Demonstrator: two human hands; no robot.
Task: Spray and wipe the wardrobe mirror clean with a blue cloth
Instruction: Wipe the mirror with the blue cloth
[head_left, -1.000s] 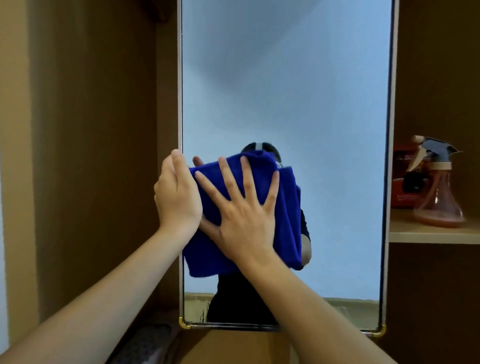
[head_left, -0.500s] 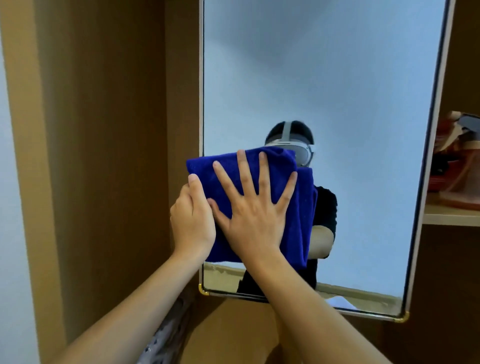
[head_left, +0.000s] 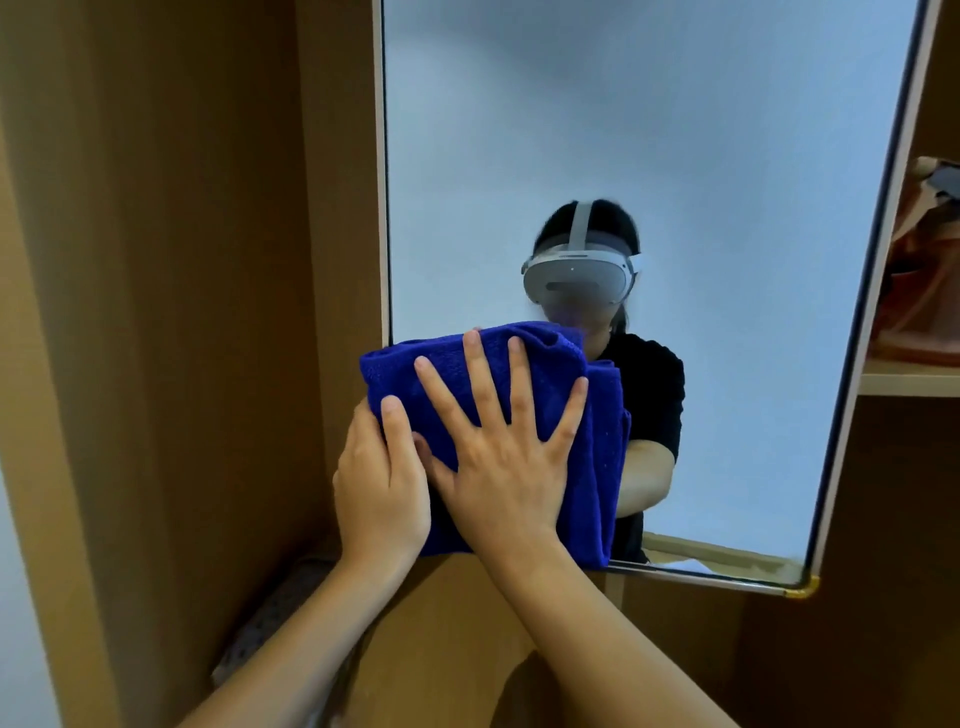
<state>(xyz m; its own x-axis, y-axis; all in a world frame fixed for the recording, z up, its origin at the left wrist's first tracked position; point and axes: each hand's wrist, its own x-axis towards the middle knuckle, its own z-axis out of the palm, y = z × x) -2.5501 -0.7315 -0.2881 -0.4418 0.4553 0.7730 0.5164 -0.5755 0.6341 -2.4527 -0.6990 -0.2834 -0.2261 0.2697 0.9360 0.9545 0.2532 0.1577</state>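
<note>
The blue cloth (head_left: 597, 467) lies bunched against the lower left corner of the wardrobe mirror (head_left: 623, 130), overlapping its bottom edge. My right hand (head_left: 498, 457) presses flat on the cloth with its fingers spread wide. Beside it, my left hand (head_left: 382, 483) holds the cloth's left edge, thumb on the front and fingers hidden behind the fabric. In the glass above the cloth is the reflection of a person in a black top wearing a headset.
The wooden wardrobe side panel (head_left: 182, 312) stands close on the left. On the right a shelf (head_left: 909, 382) carries a pinkish spray bottle (head_left: 930, 291), cut off by the frame. A patterned item (head_left: 270, 634) lies low by the left arm.
Both hands and the cloth have slid down the mirror to its lower left corner. The view has shifted and tilted, pushing the spray bottle to the right edge.
</note>
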